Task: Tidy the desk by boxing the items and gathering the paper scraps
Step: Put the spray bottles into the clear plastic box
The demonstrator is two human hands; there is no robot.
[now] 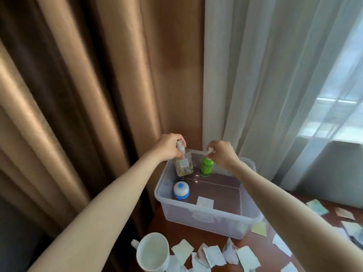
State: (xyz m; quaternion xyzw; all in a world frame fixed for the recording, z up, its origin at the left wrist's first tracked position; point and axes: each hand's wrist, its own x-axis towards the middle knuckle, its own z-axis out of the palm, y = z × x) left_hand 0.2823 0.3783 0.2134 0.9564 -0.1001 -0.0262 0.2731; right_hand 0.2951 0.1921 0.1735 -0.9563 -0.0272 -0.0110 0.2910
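Boxing step in hand: left hand (169,146) with fingers (181,141) closed on the pump top of the clear bottle (183,165), right hand (221,154) pinching the green bottle (206,167) by its cap, both held over the far end of the box (206,216) (blue-and-white jar (181,190) already inside). Next: lower, set upright, release. Mug (152,252) and scraps (214,256) left on bench (275,260).

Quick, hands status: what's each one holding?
Left hand: closed on the clear bottle.
Right hand: closed on the green bottle.
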